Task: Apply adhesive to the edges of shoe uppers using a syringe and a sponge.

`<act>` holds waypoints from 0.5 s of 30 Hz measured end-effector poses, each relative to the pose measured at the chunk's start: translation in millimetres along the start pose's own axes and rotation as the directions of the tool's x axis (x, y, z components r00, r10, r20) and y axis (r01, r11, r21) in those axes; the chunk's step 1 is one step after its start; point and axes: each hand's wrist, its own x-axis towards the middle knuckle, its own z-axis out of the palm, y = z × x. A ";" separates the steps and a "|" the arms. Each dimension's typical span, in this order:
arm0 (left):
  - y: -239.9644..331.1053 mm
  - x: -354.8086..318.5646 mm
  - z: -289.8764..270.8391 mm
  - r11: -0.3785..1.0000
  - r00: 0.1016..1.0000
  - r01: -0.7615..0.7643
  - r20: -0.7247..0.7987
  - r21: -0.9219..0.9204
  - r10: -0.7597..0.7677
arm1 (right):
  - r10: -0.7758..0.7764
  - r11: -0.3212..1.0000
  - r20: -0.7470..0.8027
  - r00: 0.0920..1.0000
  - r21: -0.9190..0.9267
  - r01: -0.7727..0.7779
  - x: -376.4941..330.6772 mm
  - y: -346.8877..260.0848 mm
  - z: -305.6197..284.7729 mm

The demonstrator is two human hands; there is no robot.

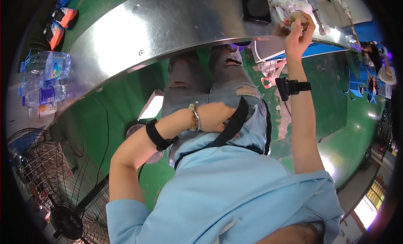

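My left hand (215,117) is at my waist, closed on the black-edged shirt hem (235,122) of my light blue shirt. Its fingertips are partly covered by the cloth. At the upper right, my right hand (299,40) is raised by the edge of the metal table (184,23). Its fingers close around a small round tan-brown thing (298,19), whose kind I cannot make out. Just past that hand lies crumpled clear plastic (289,2). To its left a black phone (255,8) lies flat on the table.
Large plastic bottles (50,67) stand at the left by the table's end, with a wire fan (67,219) below them. Orange and blue shoes (54,32) are at the upper left. Blue stools (359,84) and another person (384,69) appear at the far right.
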 end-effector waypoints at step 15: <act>12.4 69.3 -5.1 0.838 0.854 -0.496 0.048 -0.228 0.518 | -0.079 0.997 0.003 0.997 -0.001 0.079 1.7 10.6 -5.6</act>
